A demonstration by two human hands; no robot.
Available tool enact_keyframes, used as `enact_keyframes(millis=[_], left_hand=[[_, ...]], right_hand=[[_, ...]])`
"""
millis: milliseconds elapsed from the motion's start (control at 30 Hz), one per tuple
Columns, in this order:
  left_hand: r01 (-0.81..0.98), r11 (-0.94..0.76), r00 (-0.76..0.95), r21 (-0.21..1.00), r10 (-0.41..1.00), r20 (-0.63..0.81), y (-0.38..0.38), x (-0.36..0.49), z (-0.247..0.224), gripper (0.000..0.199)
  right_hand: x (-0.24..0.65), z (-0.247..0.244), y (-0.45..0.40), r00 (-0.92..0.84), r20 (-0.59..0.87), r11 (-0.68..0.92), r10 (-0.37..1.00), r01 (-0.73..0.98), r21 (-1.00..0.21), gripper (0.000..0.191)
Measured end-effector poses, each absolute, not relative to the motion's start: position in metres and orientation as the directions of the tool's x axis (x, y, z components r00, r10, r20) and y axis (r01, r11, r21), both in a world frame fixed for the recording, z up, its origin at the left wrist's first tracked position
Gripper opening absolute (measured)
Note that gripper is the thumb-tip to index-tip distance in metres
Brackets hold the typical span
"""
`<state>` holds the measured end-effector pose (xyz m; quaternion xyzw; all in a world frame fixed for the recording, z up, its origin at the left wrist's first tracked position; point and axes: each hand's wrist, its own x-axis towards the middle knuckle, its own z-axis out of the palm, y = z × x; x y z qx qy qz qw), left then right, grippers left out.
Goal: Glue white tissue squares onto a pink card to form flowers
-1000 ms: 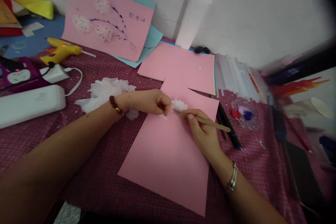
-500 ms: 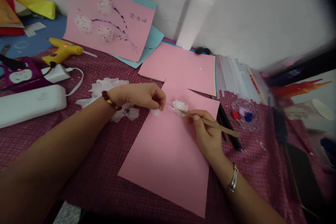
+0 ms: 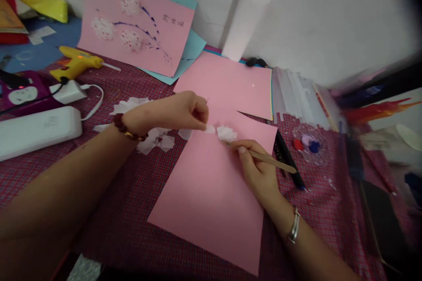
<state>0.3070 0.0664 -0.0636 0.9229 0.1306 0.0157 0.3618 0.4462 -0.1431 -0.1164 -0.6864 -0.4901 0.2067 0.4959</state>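
Note:
My left hand [image 3: 194, 112] pinches a small white paper piece [image 3: 210, 129] over the upper part of the pink sheet [image 3: 211, 193]. A cluster of crumpled white paper [image 3: 227, 133] sits on that sheet, just right of the piece. My right hand [image 3: 259, 169] grips a thin wooden stick [image 3: 272, 160], its tip at the lower edge of the cluster. Another pale paper piece [image 3: 185, 134] lies at the sheet's left edge. More white paper pieces [image 3: 154, 139] are beside and partly behind my left wrist.
A pink picture with white flowers [image 3: 132, 22] leans at the back left. A yellow glue gun [image 3: 77, 62] and a white power strip [image 3: 42, 129] lie left. Black pens [image 3: 290, 162] and a paint dish [image 3: 310, 140] are right, a white box [image 3: 244, 24] behind.
My left hand has moved slightly up, and the white piece at its fingertips now shows close to the cluster. The stick's tip has shifted slightly left and down along the cluster.

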Motion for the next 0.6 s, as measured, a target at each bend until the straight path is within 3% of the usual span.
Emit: enact_keyframes(millis=[167, 400, 600], left_hand=[[0.218, -0.679, 0.976, 0.701, 0.165, -0.144, 0.062, 0.308, -0.07, 0.01], [0.118, -0.772, 0.992, 0.625, 0.126, -0.032, 0.042, 0.324, -0.089, 0.018], [0.162, -0.813, 0.98, 0.56, 0.197, 0.003, 0.038, 0.331, -0.096, 0.015]], right_hand=[[0.446, -0.115, -0.143, 0.445, 0.226, -0.05, 0.867, 0.527, -0.848, 0.015], [0.446, -0.116, -0.141, 0.482, 0.211, -0.044, 0.851, 0.465, -0.884, 0.015], [0.447, -0.115, -0.141, 0.535, 0.196, -0.019, 0.822, 0.37, -0.929, 0.015]])
